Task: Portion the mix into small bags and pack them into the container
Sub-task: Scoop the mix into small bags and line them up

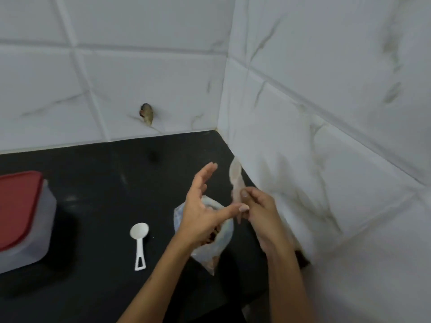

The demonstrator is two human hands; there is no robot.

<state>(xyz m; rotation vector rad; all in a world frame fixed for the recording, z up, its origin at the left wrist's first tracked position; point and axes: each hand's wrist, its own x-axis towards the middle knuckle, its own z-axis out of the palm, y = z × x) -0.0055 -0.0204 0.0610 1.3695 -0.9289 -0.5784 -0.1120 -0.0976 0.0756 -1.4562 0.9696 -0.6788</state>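
— What is sitting at the far left?

— The container [25,220], red lid on, then the white scoop [139,238] lying on the black counter [93,183].

— And the hands?

— The left hand [200,206] is hovering spread over the open bag of mix [217,243]. The right hand [258,208] is pinching a small empty bag [236,180] upright.

— Advice?

— She should be rubbing its mouth open fully before scooping.

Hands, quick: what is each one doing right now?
Left hand: open, fingers spread, holding nothing.
Right hand: pinching a small, blurred, translucent plastic bag.
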